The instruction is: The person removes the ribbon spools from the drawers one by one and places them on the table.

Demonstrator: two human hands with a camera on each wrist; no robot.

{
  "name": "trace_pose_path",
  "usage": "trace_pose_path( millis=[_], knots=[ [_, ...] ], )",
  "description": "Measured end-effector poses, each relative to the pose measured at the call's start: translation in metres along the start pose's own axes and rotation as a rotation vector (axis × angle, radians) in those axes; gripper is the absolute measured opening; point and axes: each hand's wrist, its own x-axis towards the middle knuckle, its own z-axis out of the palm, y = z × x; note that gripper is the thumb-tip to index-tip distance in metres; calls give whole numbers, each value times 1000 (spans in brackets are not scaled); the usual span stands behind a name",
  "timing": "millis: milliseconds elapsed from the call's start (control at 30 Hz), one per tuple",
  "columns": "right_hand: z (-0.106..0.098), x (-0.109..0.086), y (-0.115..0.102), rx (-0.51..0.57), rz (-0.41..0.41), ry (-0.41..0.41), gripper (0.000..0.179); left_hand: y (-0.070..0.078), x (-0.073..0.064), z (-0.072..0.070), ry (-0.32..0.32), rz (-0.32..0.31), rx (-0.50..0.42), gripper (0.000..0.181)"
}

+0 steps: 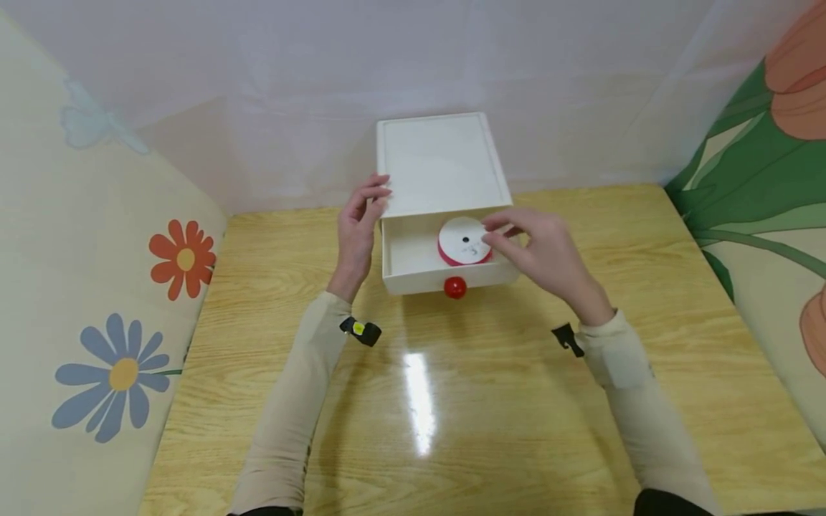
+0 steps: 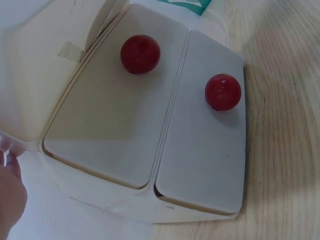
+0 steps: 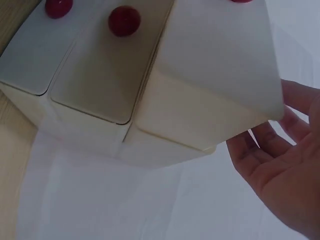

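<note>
In the head view, a white drawer cabinet (image 1: 439,161) stands on the table with its top drawer (image 1: 413,282) pulled out. Inside that drawer is a ribbon spool (image 1: 461,244) with a white disc face and a red-pink rim. My right hand (image 1: 548,247) pinches the spool's right edge between thumb and fingers; in the right wrist view the drawer wall hides the fingertips and the spool. My left hand (image 1: 360,233) rests against the cabinet's left side near the top front corner, fingers fairly straight. A red knob (image 1: 454,287) sits on the drawer front.
Below the open drawer are two closed drawers, the middle one (image 2: 110,105) and the bottom one (image 2: 200,145), each with a red knob. Wood-grain table (image 1: 452,401) lies in front. A pale cloth backdrop (image 1: 290,86) hangs behind; flower-printed panels (image 1: 768,172) flank both sides.
</note>
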Motion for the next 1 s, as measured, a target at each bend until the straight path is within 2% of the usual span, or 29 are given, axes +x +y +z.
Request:
trace_pose_path(
  millis=[100, 200, 367, 500, 633, 700, 800, 900, 1000],
  knots=[
    [1, 0, 0, 9, -5, -75, 12, -1, 0, 1, -6, 1, 8, 31],
    [3, -3, -4, 37, -82, -143, 5, -1, 0, 1, -7, -2, 11, 31],
    [4, -7, -10, 66, -158, -187, 11, 0, 1, 1, -1, -8, 18, 29],
    [5, -9, -13, 19, -190, -144, 14, 1, 1, 1, 4, -13, 18, 30],
    [16, -16, -19, -51, -299, 14, 17, 1, 1, 1, 2, -14, 16, 30],
    [24, -22, -23, -72, -356, 58, 19, 1, 1, 2, 1, -12, 12, 30],
    [37, -30, -27, -116, -409, 34, 20, 1, 1, 3, 3, -12, 8, 29],
    [47, -35, -28, -180, -406, -2, 21, 1, 1, 3, 3, -9, 9, 29],
    [51, -38, -27, -237, -394, -5, 22, 1, 1, 4, 0, -4, 9, 29]
  ],
)
